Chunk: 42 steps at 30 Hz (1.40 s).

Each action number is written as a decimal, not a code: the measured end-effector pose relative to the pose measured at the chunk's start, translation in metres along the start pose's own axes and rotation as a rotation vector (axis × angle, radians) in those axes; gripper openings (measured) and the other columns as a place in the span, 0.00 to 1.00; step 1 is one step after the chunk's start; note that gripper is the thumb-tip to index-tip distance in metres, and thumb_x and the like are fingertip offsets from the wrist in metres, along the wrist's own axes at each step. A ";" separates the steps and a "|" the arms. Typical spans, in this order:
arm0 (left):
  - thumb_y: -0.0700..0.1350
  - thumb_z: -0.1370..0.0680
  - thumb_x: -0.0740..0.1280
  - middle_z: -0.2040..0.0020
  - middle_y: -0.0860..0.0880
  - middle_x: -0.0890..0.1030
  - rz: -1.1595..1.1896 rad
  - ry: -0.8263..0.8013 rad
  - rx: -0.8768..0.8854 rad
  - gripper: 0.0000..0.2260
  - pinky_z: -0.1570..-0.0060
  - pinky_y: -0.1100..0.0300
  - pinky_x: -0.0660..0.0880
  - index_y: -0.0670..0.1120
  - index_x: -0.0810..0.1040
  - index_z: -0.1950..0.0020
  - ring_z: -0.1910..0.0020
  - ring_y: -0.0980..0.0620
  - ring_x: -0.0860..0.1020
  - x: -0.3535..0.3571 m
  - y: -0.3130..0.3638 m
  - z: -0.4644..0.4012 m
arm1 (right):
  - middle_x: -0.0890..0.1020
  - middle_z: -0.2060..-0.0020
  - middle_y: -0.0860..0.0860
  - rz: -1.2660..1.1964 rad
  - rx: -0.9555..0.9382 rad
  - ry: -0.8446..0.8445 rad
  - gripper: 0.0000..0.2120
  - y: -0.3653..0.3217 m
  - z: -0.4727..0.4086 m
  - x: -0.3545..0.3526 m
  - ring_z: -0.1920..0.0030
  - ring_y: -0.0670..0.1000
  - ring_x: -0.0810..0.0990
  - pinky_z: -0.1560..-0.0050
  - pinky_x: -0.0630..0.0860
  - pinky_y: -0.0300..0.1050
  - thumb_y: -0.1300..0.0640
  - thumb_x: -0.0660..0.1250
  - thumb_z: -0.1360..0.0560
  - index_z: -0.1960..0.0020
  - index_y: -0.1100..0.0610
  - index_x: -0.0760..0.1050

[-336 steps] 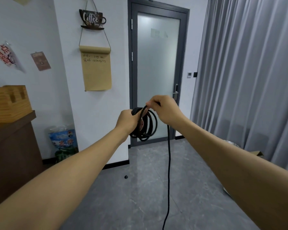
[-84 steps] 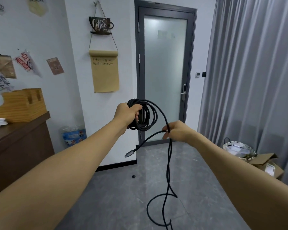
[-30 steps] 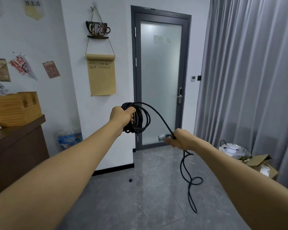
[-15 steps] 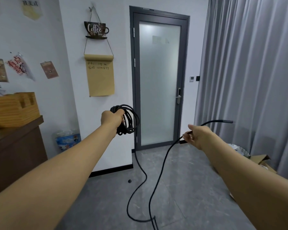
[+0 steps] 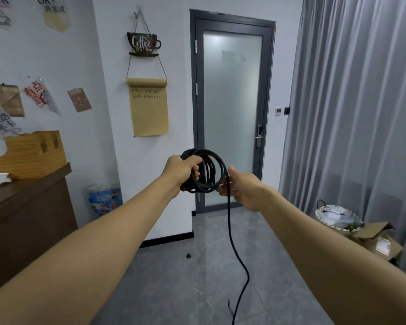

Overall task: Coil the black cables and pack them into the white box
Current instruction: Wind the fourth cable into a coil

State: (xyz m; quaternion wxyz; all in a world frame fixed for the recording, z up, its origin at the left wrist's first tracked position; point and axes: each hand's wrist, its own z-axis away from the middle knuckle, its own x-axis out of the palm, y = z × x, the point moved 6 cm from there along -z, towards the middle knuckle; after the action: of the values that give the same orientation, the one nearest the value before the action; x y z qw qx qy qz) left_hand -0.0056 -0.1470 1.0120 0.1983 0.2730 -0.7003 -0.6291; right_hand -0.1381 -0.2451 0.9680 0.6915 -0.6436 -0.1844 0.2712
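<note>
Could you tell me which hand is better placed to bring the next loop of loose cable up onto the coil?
The right hand. It already guides the cable where the loose length hangs to the floor, beside the coil. The left hand is fully occupied gripping the coil.

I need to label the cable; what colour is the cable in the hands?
The cable is plain black, seen in the head view, the only view.
</note>
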 end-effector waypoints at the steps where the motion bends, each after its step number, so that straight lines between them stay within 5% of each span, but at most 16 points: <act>1: 0.42 0.25 0.66 0.78 0.54 0.72 0.010 0.012 -0.006 0.13 0.68 0.63 0.69 0.47 0.70 0.69 0.76 0.55 0.72 -0.003 0.000 0.000 | 0.77 0.67 0.52 -0.017 -0.009 -0.002 0.20 0.003 -0.002 -0.001 0.65 0.49 0.77 0.60 0.66 0.40 0.46 0.53 0.19 0.59 0.59 0.75; 7: 0.44 0.24 0.66 0.74 0.51 0.72 0.146 0.244 -0.096 0.14 0.76 0.66 0.65 0.46 0.69 0.69 0.74 0.54 0.70 -0.042 -0.011 -0.004 | 0.69 0.71 0.51 0.026 -0.138 0.199 0.16 0.012 -0.009 -0.034 0.72 0.47 0.64 0.71 0.65 0.37 0.53 0.60 0.20 0.62 0.61 0.75; 13: 0.40 0.26 0.66 0.76 0.52 0.73 0.308 0.482 -0.182 0.12 0.71 0.61 0.68 0.45 0.70 0.69 0.74 0.54 0.70 -0.093 -0.021 -0.006 | 0.70 0.67 0.55 0.206 -0.200 0.310 0.16 0.027 -0.007 -0.059 0.67 0.50 0.66 0.62 0.66 0.44 0.52 0.64 0.23 0.55 0.67 0.78; 17: 0.39 0.26 0.63 0.72 0.48 0.75 0.131 0.635 -0.136 0.09 0.72 0.61 0.71 0.42 0.72 0.67 0.74 0.52 0.72 -0.113 -0.019 -0.006 | 0.77 0.68 0.52 0.402 -0.323 0.378 0.10 0.009 -0.005 -0.055 0.68 0.49 0.72 0.64 0.69 0.41 0.56 0.67 0.25 0.51 0.62 0.81; 20: 0.41 0.24 0.63 0.69 0.47 0.77 -0.005 0.666 -0.072 0.07 0.62 0.56 0.77 0.39 0.76 0.59 0.71 0.49 0.76 -0.107 -0.016 -0.009 | 0.84 0.60 0.53 0.704 -0.401 0.382 0.08 -0.014 0.000 -0.022 0.61 0.54 0.79 0.60 0.73 0.44 0.58 0.64 0.25 0.53 0.55 0.82; 24: 0.46 0.24 0.63 0.64 0.47 0.81 -0.408 0.668 0.068 0.10 0.62 0.54 0.76 0.39 0.79 0.53 0.62 0.44 0.80 -0.093 -0.004 -0.008 | 0.84 0.55 0.49 1.156 -0.614 0.165 0.09 -0.050 0.018 0.042 0.55 0.52 0.80 0.58 0.77 0.45 0.56 0.62 0.23 0.52 0.53 0.82; 31: 0.49 0.25 0.66 0.64 0.46 0.78 -0.520 0.515 0.096 0.10 0.62 0.55 0.74 0.43 0.73 0.60 0.62 0.44 0.78 -0.069 -0.005 -0.009 | 0.82 0.54 0.61 0.609 -0.679 -0.267 0.09 -0.087 0.044 0.076 0.49 0.63 0.78 0.41 0.73 0.58 0.57 0.65 0.23 0.55 0.61 0.81; 33: 0.52 0.26 0.69 0.60 0.44 0.80 -0.389 0.432 0.087 0.14 0.58 0.52 0.78 0.41 0.74 0.57 0.60 0.43 0.80 -0.062 -0.011 -0.013 | 0.82 0.65 0.52 0.490 -0.663 -0.296 0.09 -0.085 0.041 0.071 0.62 0.51 0.79 0.53 0.78 0.50 0.57 0.64 0.22 0.56 0.60 0.80; 36: 0.54 0.26 0.69 0.64 0.44 0.80 -0.191 0.295 0.068 0.17 0.63 0.55 0.78 0.39 0.77 0.55 0.68 0.48 0.78 -0.047 -0.015 -0.007 | 0.74 0.79 0.39 0.303 -0.573 -0.281 0.10 -0.076 0.032 0.065 0.76 0.37 0.71 0.70 0.66 0.28 0.59 0.60 0.20 0.58 0.58 0.77; 42: 0.59 0.25 0.66 0.75 0.53 0.75 0.019 0.074 0.030 0.19 0.72 0.63 0.69 0.46 0.73 0.67 0.76 0.55 0.73 -0.014 -0.015 0.006 | 0.78 0.67 0.49 0.110 -0.506 -0.168 0.10 -0.065 0.016 0.054 0.68 0.43 0.74 0.71 0.68 0.30 0.56 0.62 0.21 0.60 0.57 0.77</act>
State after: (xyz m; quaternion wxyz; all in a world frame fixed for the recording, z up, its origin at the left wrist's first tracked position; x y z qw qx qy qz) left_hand 0.0037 -0.1340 0.9978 0.2262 0.2923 -0.7043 -0.6061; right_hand -0.0968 -0.2012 1.0293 0.4750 -0.7803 -0.2681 0.3060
